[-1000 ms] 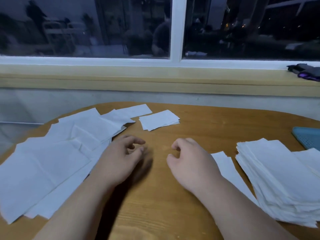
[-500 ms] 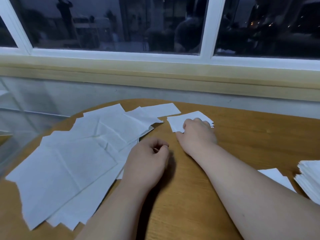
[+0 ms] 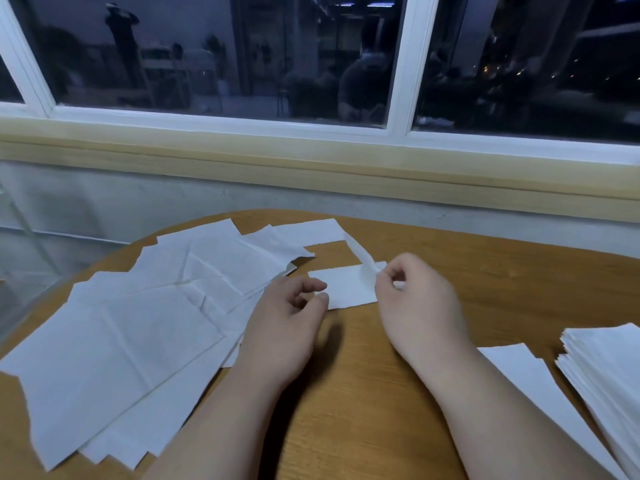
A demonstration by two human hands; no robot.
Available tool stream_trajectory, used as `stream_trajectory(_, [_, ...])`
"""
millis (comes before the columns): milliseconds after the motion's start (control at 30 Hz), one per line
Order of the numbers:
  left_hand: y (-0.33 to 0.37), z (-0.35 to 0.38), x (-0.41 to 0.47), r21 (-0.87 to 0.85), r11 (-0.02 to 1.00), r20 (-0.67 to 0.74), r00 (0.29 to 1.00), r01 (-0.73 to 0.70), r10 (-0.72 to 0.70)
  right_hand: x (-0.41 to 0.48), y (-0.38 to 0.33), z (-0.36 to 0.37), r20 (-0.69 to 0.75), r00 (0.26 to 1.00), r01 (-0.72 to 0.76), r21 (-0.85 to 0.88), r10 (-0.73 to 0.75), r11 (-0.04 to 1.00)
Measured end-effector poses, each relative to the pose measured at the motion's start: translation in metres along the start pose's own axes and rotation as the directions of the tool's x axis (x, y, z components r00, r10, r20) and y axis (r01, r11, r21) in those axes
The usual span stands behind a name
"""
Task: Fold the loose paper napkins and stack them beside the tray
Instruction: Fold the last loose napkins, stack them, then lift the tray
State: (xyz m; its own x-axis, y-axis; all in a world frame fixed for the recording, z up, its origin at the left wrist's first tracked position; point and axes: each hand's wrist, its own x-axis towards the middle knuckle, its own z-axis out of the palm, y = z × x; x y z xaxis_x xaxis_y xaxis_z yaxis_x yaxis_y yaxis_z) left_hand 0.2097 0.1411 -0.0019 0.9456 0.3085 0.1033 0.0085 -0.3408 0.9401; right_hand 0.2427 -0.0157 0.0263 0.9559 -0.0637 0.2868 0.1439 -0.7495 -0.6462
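Observation:
Several loose white paper napkins (image 3: 149, 317) lie spread over the left half of the round wooden table (image 3: 381, 410). A small folded napkin (image 3: 346, 287) lies in the middle, just past my hands. My right hand (image 3: 415, 303) pinches the folded napkin's right edge, and a thin flap (image 3: 362, 256) of it stands lifted. My left hand (image 3: 294, 313) rests on the table with its fingers loosely curled and its fingertips at the folded napkin's left edge. A thick stack of napkins (image 3: 609, 375) sits at the right edge. The tray is out of view.
One single napkin (image 3: 526, 379) lies flat just left of the stack. Behind the table runs a pale wall with a yellow window sill (image 3: 311, 164) and dark windows above. Bare wood shows between my forearms.
My right hand went from lying on the folded napkin to pinching its right edge and lifting a flap. The view shifted left, so the tray left the frame.

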Motion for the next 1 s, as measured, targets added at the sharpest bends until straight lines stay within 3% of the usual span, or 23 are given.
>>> stream_trajectory(67, [0.003, 0.0, -0.003, -0.088, 0.996, 0.054, 0.998, -0.02, 0.024, -0.016, 0.002, -0.011, -0.017, 0.998, -0.051, 0.22, 0.056, 0.974])
stream_trajectory(133, [0.005, 0.0, -0.006, -0.142, 0.99, 0.13, 0.991, -0.017, 0.035, -0.028, 0.006, -0.017, 0.012, 0.99, -0.133, 0.472, 0.144, 0.872])
stream_trajectory(233, [0.002, -0.001, -0.007, -0.209, 0.978, 0.277, 0.958, -0.019, 0.078, -0.037, 0.009, -0.019, 0.114, 0.971, -0.212, 0.818, 0.21, 0.534])
stream_trajectory(367, [0.001, 0.001, -0.007, -0.323, 0.946, 0.367, 0.923, 0.007, 0.119, -0.037, 0.007, -0.021, 0.207, 0.956, -0.249, 0.947, 0.206, 0.202])
stream_trajectory(500, [0.004, 0.003, -0.004, -0.518, 0.848, 0.403, 0.907, 0.113, 0.125, -0.033, 0.006, -0.025, 0.315, 0.931, -0.322, 0.946, 0.184, 0.012])
stream_trajectory(667, [0.006, 0.001, -0.003, -0.669, 0.725, 0.396, 0.905, 0.166, 0.159, -0.032, 0.007, -0.022, 0.405, 0.899, -0.398, 0.914, 0.165, -0.078])
stream_trajectory(833, [0.011, 0.0, -0.005, -0.662, 0.74, 0.29, 0.951, 0.117, 0.11, -0.03, 0.008, -0.018, 0.427, 0.891, -0.412, 0.903, 0.152, -0.12])
stream_trajectory(933, [0.012, -0.002, -0.005, -0.645, 0.754, 0.292, 0.952, 0.126, 0.09, -0.032, 0.008, -0.016, 0.457, 0.879, -0.455, 0.889, 0.136, -0.05])
stream_trajectory(1000, [0.009, -0.006, -0.003, -0.564, 0.816, 0.331, 0.94, 0.13, 0.079, -0.034, 0.007, -0.014, 0.442, 0.879, -0.458, 0.887, 0.18, 0.058])
